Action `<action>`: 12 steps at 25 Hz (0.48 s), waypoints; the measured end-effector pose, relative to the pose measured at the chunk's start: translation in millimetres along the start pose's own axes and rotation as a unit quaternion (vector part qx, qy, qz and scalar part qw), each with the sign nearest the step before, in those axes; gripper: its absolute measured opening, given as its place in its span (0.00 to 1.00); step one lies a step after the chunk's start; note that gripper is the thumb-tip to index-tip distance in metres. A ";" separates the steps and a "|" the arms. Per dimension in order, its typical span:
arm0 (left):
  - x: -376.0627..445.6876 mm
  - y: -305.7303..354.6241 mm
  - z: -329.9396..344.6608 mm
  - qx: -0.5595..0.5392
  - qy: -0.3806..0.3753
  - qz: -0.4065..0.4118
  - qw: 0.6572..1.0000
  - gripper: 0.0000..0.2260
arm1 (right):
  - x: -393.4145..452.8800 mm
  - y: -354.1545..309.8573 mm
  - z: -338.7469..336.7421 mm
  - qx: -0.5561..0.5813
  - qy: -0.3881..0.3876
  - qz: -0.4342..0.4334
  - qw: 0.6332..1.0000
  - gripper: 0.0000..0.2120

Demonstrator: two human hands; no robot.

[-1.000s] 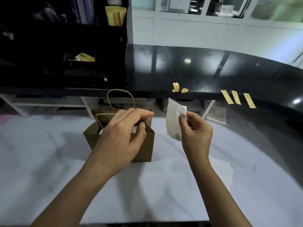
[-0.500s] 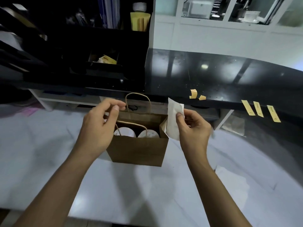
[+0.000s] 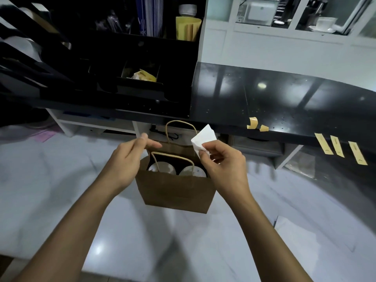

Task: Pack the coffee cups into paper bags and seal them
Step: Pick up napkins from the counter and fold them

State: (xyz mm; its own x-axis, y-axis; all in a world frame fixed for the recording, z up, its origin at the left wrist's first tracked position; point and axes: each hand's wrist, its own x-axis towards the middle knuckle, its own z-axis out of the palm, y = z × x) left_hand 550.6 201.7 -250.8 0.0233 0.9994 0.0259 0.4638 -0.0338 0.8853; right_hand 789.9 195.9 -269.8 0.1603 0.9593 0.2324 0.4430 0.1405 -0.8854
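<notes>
**Bag open, two cups inside**

White marble surface (image 3: pixel 61 200), black ledge (image 3: pixel 284 102) behind it. Bag (image 3: pixel 175 192) stands upright at centre, mouth open, two lidded cups (image 3: pixel 162 166) side by side inside. Left hand (image 3: pixel 127 159) at the bag's left rim, thumb and forefinger pinched together at the far-side top edge; can't tell if they actually grip paper. Right hand (image 3: pixel 223 161) pinches a folded white napkin (image 3: pixel 203 139) over the bag's right corner. Tape strips (image 3: pixel 337 148) stuck along the ledge edge, right side, well apart from the bag.
</notes>
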 end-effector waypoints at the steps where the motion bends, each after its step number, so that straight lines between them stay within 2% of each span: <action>1: 2.2 -4.1 0.6 0.031 0.007 0.001 0.999 0.15 | 2.4 -0.5 0.8 -0.026 -0.021 -0.005 0.999 0.06; 3: 6.9 -12.2 2.7 0.091 0.010 0.000 0.996 0.09 | 7.0 -2.6 3.0 -0.077 -0.067 -0.024 0.995 0.05; 4: 8.6 -15.1 3.4 0.113 0.004 0.000 0.994 0.08 | 9.3 -4.5 4.6 -0.103 -0.087 -0.037 0.990 0.05; 9: 14.9 -30.7 1.6 0.153 -0.060 0.008 0.986 0.18 | 24.9 -16.6 15.5 -0.237 -0.168 -0.133 0.947 0.08; 12: 17.5 -37.1 -2.7 0.153 -0.093 0.013 0.984 0.24 | 32.4 -19.0 24.4 -0.259 -0.200 -0.163 0.931 0.10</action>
State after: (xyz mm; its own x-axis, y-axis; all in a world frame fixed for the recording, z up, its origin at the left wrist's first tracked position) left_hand 531.4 220.4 -281.9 0.1864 0.9804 -0.0640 0.7049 -0.0880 0.7038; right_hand 765.2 230.3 -255.2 -0.3523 0.9156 0.1941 0.7928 0.4021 -0.4581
